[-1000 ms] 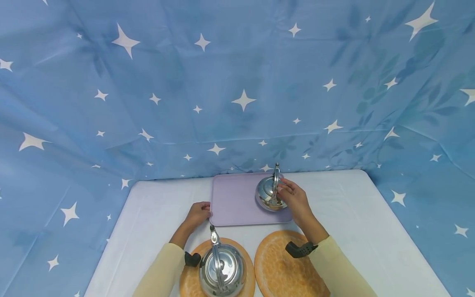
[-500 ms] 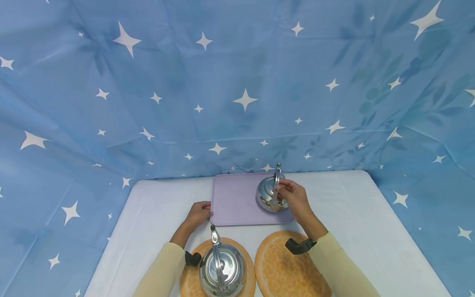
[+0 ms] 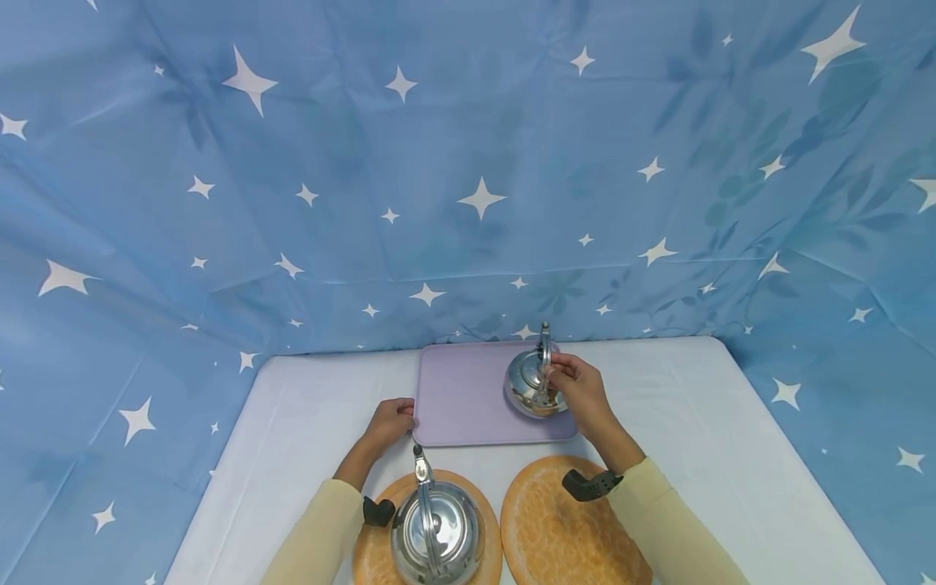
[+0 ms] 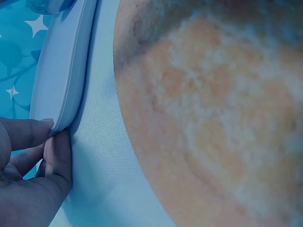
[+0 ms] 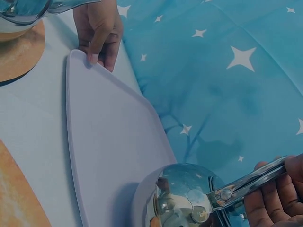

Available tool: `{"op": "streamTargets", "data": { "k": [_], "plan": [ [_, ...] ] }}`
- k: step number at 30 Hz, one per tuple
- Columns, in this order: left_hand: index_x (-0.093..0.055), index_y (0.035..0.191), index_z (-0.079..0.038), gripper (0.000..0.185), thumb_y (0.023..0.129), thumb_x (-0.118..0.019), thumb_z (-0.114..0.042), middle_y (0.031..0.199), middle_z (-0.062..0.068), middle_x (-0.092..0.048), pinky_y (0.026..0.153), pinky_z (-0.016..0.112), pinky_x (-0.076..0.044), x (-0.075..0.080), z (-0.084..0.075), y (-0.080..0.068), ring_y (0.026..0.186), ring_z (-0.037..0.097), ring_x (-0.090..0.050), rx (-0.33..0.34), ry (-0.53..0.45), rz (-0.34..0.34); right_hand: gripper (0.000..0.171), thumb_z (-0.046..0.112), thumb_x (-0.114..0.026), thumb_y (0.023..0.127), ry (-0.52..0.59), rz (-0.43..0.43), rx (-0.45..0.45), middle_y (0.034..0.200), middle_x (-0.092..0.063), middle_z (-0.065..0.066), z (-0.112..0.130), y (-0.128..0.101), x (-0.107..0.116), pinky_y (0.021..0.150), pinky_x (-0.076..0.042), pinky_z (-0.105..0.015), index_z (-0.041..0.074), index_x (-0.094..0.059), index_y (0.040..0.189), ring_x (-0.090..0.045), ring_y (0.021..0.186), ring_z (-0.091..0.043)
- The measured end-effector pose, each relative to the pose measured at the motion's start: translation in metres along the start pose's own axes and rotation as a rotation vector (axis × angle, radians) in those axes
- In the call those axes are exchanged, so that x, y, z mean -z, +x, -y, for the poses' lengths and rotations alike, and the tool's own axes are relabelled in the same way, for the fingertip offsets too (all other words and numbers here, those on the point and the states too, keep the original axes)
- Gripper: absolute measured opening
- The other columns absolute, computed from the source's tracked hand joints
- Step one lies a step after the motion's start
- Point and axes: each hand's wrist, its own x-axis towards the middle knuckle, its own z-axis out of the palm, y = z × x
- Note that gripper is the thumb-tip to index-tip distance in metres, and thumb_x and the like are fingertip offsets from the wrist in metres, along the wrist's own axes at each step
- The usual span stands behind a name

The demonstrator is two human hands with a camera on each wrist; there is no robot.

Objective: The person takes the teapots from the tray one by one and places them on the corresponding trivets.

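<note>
A lilac tray point(image 3: 461, 398) lies at the back of the white table. On its right part stands a small shiny metal kettle point(image 3: 528, 383), and my right hand point(image 3: 578, 388) grips its upright handle point(image 5: 246, 185). My left hand point(image 3: 391, 420) holds the tray's near left corner point(image 4: 59, 123) with the fingertips; the right wrist view shows that left hand point(image 5: 99, 28) on the tray point(image 5: 104, 142). A second, larger metal kettle point(image 3: 437, 530) stands on the left orange round mat point(image 3: 376, 552), close to me.
A second orange round mat point(image 3: 563, 528) lies bare at the near right. The white tablecloth point(image 3: 292, 431) covers the table. A blue star-patterned cloth point(image 3: 468, 179) hangs close behind and at both sides.
The small kettle has shifted slightly farther back on the tray with my right hand on its handle. The left hand stays on the tray's corner.
</note>
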Motion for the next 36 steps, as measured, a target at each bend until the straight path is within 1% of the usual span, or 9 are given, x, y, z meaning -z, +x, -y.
{"op": "streamTargets", "data": {
  "k": [5,10,13,17,20,30,36],
  "plan": [
    [-0.055,0.128,0.011,0.046,0.083,-0.062,0.000,0.101,0.010,-0.063,0.081,0.033,-0.053,-0.001,0.001,0.000,0.094,0.022,-0.059,-0.004,0.001,0.005,0.034,0.006,-0.054,0.097,-0.004,0.010,-0.008,0.114,-0.060,-0.019,0.002,-0.002,0.001,0.084,-0.052,-0.029,-0.008,-0.053,0.128,-0.059,0.096,-0.015],
    [-0.055,0.128,0.010,0.046,0.083,-0.062,0.000,0.102,0.010,-0.063,0.082,0.033,-0.053,-0.002,0.002,0.000,0.095,0.022,-0.059,0.003,0.002,0.004,0.034,0.007,-0.053,0.098,-0.036,0.032,-0.010,0.116,-0.059,-0.020,0.003,-0.002,0.002,0.086,-0.051,-0.031,-0.009,-0.052,0.128,-0.058,0.100,-0.019],
    [-0.056,0.128,0.010,0.046,0.083,-0.062,0.001,0.101,0.010,-0.063,0.081,0.032,-0.053,-0.002,0.001,0.000,0.094,0.022,-0.059,-0.001,-0.002,0.002,0.032,0.007,-0.052,0.099,-0.049,0.045,-0.011,0.113,-0.058,-0.019,0.002,-0.004,0.003,0.089,-0.051,-0.036,-0.009,-0.052,0.126,-0.057,0.100,-0.021],
    [-0.056,0.128,0.010,0.046,0.083,-0.062,0.001,0.101,0.010,-0.063,0.081,0.032,-0.053,-0.003,0.000,0.001,0.094,0.022,-0.059,-0.012,-0.003,0.003,0.029,0.005,-0.051,0.098,-0.055,0.056,-0.011,0.107,-0.059,-0.017,0.003,-0.008,0.004,0.088,-0.052,-0.041,-0.010,-0.052,0.123,-0.059,0.095,-0.022],
    [-0.056,0.128,0.010,0.046,0.083,-0.062,0.001,0.101,0.010,-0.063,0.081,0.032,-0.053,-0.003,0.000,0.002,0.095,0.022,-0.059,-0.010,-0.002,0.000,0.029,0.006,-0.052,0.098,-0.061,0.064,-0.004,0.105,-0.059,-0.017,0.004,-0.012,0.005,0.086,-0.053,-0.039,-0.010,-0.052,0.122,-0.059,0.093,-0.022],
    [-0.055,0.129,0.010,0.047,0.083,-0.061,0.002,0.102,0.010,-0.063,0.082,0.031,-0.053,-0.002,0.001,0.001,0.095,0.022,-0.059,-0.012,-0.005,-0.002,0.029,0.007,-0.052,0.099,-0.073,0.110,0.028,0.108,-0.058,-0.019,0.011,-0.031,0.013,0.083,-0.053,-0.034,-0.010,-0.051,0.122,-0.057,0.094,-0.020],
    [-0.056,0.127,0.012,0.045,0.083,-0.061,0.002,0.101,0.012,-0.063,0.080,0.032,-0.053,0.001,0.001,0.000,0.094,0.023,-0.059,-0.027,-0.019,0.008,0.028,0.008,-0.053,0.099,-0.047,0.150,0.040,0.105,-0.057,-0.017,0.019,-0.047,0.016,0.083,-0.053,-0.035,-0.009,-0.050,0.121,-0.056,0.092,-0.021]
  ]
}}
